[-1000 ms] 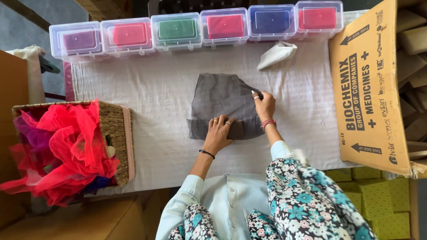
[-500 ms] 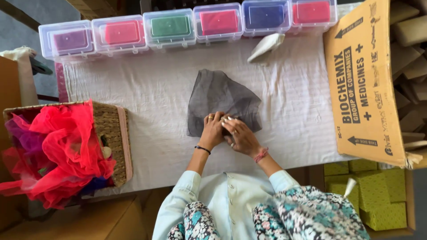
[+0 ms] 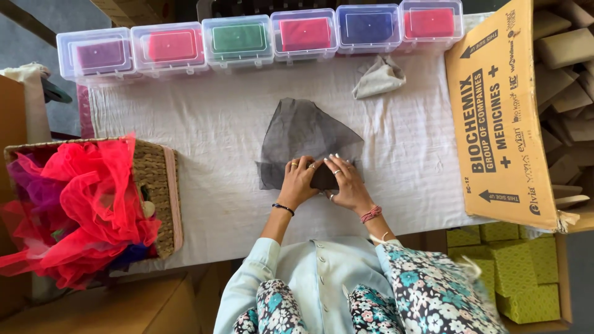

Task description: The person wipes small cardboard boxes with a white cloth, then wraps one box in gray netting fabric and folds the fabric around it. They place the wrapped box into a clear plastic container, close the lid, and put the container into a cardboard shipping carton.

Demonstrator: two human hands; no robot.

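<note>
While both hands press down side by side at the near edge of a grey net cloth (image 3: pixel 306 139), the cloth lies flat on the white table cover (image 3: pixel 204 142), near the middle of the table and roughly triangular, its point aimed away from the person toward the row of boxes. The left hand (image 3: pixel 300 179) rests palm down with its fingers spread loosely on the lower edge of the cloth; it is neither clenched nor pinching anything that can be seen, and it wears rings and a dark band at the wrist. The right hand (image 3: pixel 346 182) lies just beside it, thumbs nearly touching, its fingers also laid flat over a darker, doubled patch of the same cloth; a pink band sits at its wrist. Whether either hand grips a fold underneath cannot be told. Along the far edge of the table stand six clear lidded boxes (image 3: pixel 238 40) in a line, each holding a coloured stack: purple, pink, green, pink-red, blue and red. A small crumpled pale cloth (image 3: pixel 378 77) lies just in front of the blue box, well apart from the hands. To the person's left a woven basket (image 3: pixel 154 185) overflows with red and purple netting (image 3: pixel 74 204). To the right a brown cardboard flap (image 3: pixel 498 117) overlaps the table's edge, with yellow-green packets (image 3: pixel 523 263) below it.
</note>
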